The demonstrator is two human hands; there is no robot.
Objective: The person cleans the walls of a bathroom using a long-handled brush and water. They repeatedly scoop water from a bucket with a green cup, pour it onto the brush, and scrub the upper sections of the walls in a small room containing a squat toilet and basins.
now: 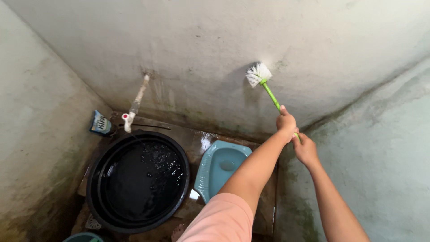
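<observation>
While both hands (295, 134) clench it, the brush (259, 74) handle's end stays hidden.

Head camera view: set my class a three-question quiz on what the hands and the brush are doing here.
1. True or false: both hands grip the green handle of the brush.
2. What do the white bristles touch? A) the grey wall B) the blue squat toilet C) the black water tub
3. Which hand sits higher on the handle?

Key:
1. True. The left hand and the right hand both close on it.
2. A.
3. The left hand.
</observation>
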